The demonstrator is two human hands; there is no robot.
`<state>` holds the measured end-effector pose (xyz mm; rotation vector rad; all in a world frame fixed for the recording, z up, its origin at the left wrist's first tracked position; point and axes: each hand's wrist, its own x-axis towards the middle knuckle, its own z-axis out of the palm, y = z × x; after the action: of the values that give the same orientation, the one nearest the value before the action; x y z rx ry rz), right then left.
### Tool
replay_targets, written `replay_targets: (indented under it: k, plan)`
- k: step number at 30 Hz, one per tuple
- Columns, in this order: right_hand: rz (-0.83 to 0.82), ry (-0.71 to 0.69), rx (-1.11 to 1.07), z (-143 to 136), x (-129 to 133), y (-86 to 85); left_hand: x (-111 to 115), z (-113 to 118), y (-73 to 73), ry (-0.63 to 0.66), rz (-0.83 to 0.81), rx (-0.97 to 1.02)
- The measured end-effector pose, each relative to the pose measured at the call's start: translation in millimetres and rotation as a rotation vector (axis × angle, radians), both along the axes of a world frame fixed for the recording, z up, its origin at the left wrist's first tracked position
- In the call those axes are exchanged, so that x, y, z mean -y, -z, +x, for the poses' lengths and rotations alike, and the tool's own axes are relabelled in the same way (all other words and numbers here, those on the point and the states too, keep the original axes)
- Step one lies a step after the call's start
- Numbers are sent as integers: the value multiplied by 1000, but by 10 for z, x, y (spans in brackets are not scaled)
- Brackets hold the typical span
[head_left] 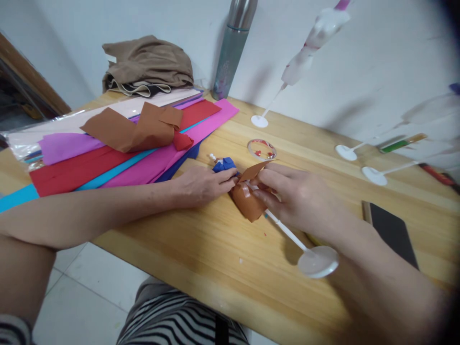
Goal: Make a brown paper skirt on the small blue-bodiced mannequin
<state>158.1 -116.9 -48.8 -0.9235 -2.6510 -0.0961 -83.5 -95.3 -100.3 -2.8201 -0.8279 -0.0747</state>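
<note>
A small dress form lies tilted over the table, with blue paper [224,164] at its upper end and brown paper [251,205] around its lower part. Its white rod [287,232] runs down right to a round white base [317,261]. My left hand [197,186] is closed on the form where the blue and brown papers meet. The fingers of my right hand [287,189] pinch the brown paper, one flap of which stands up above them. A shiny clear strip, perhaps tape, shows on the brown paper beside my right fingertips.
Coloured paper strips [82,167] and a loose brown piece [143,129] lie left. Behind are folded cloth [151,62], a bottle [233,52] and a standing dress form [305,52]. A clear ring [261,150], more white stands [346,152] and a dark flat object [391,232] lie right.
</note>
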Motion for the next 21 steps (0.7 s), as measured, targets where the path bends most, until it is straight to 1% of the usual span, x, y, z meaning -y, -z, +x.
replay_targets:
  k: [2, 6, 9, 14, 18, 21]
  plan:
    - [44, -22, 25, -10, -23, 5, 20, 3, -34, -9, 3, -4]
    - [119, -80, 43, -26, -63, 12, 24, 36, -101, -21, -54, -96]
    - [129, -94, 59, -31, -72, 24, 13, 49, -96, -27, -47, -105]
    - [81, -143, 34, -17, -74, 54, 4, 31, -30, -16, -28, -93]
    - [19, -182, 1, 6, -89, 65, 8, 23, -20, -11, -27, -90]
    - [-57, -222, -53, 26, -106, 74, 2, 24, -14, 5, 6, -54]
